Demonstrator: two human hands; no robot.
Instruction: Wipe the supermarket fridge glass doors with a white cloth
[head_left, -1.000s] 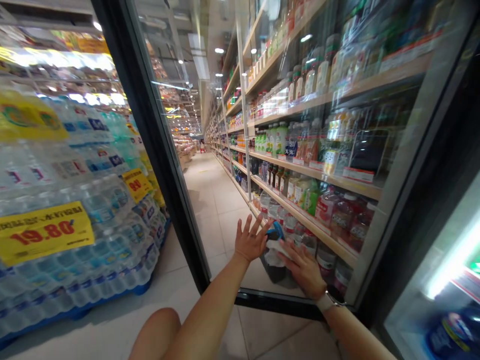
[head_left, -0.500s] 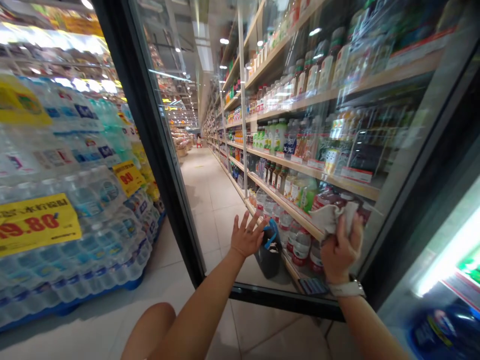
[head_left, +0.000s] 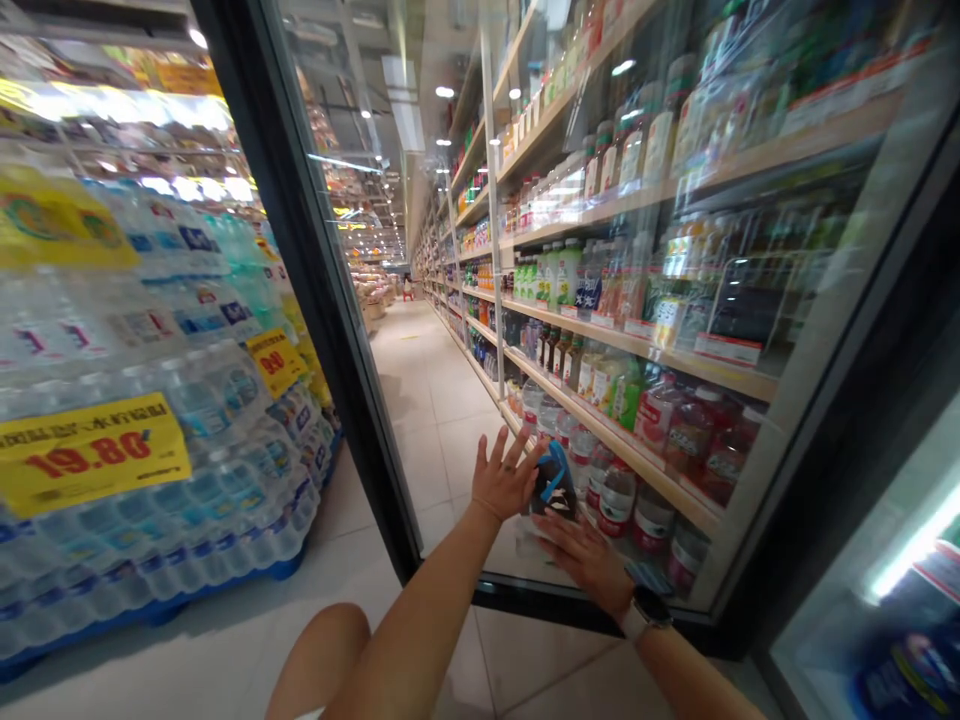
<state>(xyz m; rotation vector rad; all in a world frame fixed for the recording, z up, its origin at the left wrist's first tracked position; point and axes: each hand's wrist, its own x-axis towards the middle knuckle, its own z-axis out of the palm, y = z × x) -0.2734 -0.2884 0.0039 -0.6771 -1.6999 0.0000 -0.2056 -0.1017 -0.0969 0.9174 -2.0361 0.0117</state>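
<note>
A glass door [head_left: 450, 400] with a black frame stands in front of me. My left hand [head_left: 510, 480] rests against the pane with its fingers spread, holding nothing. Lower down, my right hand [head_left: 585, 555] lies nearly flat on the glass, its fingers pointing left and a watch [head_left: 649, 607] on the wrist. A pale edge of white cloth [head_left: 534, 547] shows faintly by its fingertips; the rest is hidden under the hand. Through the pane, a dark bin [head_left: 556, 492] with a blue strip appears between and behind my hands.
Shelves of drink bottles [head_left: 615, 390] show behind the glass on the right. On the left, stacked packs of bottled water [head_left: 217, 490] stand on a blue pallet [head_left: 289, 565] with a yellow price sign [head_left: 97, 450]. A tiled aisle [head_left: 409, 370] runs ahead. A bright cooler edge is at far right.
My right hand has swept down and left across the glass from the right side, flattening over the cloth it was gripping. My left hand has stayed on the pane; the view has shifted slightly.
</note>
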